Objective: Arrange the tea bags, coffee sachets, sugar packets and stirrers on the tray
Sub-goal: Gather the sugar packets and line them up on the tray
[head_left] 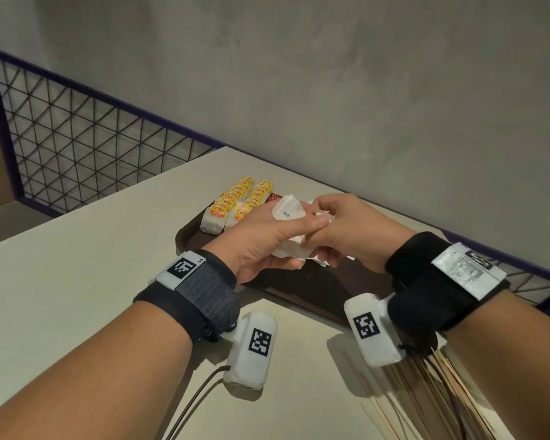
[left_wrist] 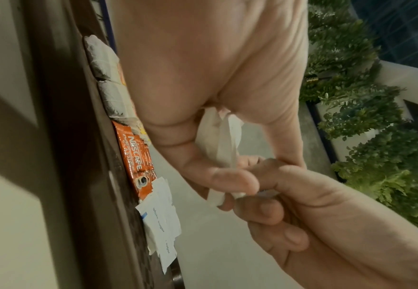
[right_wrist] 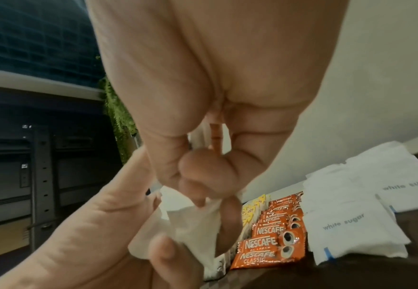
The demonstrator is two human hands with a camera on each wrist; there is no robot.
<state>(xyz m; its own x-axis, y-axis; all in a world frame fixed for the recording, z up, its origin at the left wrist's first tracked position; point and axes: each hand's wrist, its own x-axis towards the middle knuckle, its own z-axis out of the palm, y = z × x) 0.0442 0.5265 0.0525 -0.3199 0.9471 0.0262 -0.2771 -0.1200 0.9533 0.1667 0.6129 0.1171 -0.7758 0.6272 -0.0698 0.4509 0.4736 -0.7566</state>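
Head view: my left hand [head_left: 261, 236] and right hand [head_left: 340, 227] both pinch white sugar packets [head_left: 288, 214].
Handling: light, limp paper; pinch edges.

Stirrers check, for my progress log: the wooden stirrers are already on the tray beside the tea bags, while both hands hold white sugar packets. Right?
Not quite. The head view shows the stirrers on the table, off the tray. Both hands do hold sugar packets.
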